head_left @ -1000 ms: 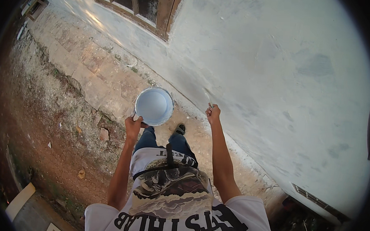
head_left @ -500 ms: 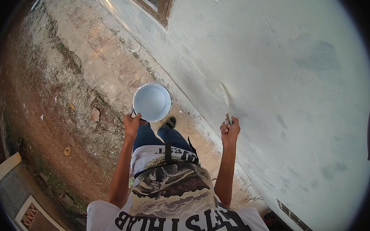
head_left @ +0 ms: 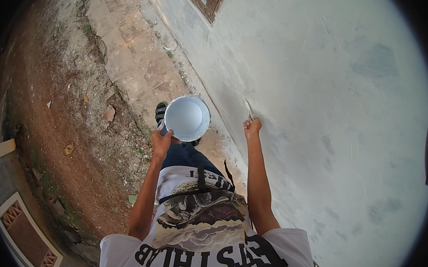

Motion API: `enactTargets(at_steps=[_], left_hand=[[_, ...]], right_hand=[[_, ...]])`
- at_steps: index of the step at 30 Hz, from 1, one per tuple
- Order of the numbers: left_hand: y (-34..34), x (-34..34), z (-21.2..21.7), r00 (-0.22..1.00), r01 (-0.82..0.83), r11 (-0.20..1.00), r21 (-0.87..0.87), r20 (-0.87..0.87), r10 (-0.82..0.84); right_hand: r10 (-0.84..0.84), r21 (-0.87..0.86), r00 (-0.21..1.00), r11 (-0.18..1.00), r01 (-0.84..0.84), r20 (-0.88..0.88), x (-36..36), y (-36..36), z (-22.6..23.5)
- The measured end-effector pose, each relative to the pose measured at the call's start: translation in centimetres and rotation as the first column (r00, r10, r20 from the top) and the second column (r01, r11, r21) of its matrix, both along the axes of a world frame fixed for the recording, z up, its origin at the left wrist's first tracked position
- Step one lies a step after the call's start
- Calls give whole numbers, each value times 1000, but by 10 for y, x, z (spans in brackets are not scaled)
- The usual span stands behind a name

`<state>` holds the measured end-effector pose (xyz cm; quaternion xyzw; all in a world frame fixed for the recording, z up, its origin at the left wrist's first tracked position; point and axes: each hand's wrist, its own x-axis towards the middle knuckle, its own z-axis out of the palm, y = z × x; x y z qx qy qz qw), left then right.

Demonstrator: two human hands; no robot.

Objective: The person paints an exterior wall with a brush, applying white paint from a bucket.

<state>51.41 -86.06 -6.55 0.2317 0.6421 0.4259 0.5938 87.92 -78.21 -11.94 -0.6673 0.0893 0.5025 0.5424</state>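
My left hand point(head_left: 162, 143) grips the near-left edge of a round bucket point(head_left: 172, 111), thumb over the rim. The bucket is held level at about waist height. Inside it shows a smooth pale bluish-white surface, like paint point(head_left: 190, 117). My right hand point(head_left: 252, 126) is closed round the handle of a thin, whitish flat tool point(head_left: 247, 106), seen nearly edge-on; I cannot tell whether it is a brush or a putty knife. Its tip points away from me, close to the pale wall point(head_left: 310, 138); whether it touches is unclear. The fingers hide most of the handle.
Grey patches mark the wall on my right. A wooden-framed window point(head_left: 212, 5) is set in it at the far end. Along its foot runs a paved strip point(head_left: 131, 47), then rough dirt with stones point(head_left: 109, 112). My sandalled foot point(head_left: 161, 112) stands beside the bucket.
My right hand has moved forward and a little left with the tool, the arm reaching further. The bucket sits slightly further right in view. One foot now shows left of the bucket.
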Motion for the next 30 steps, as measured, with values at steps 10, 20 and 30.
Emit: enactTargets(at_steps=[10, 20, 30], left_hand=[[-18, -5, -22, 992, -127, 991, -46, -16, 127], [4, 13, -5, 999, -45, 999, 12, -3, 45], [13, 37, 11, 990, 112, 990, 90, -95, -104]], right_hand=[[89, 198, 990, 978, -65, -112, -15, -64, 178], [434, 151, 896, 883, -444, 98, -76, -87, 195], [823, -214, 355, 482, -850, 443, -111, -88, 177]])
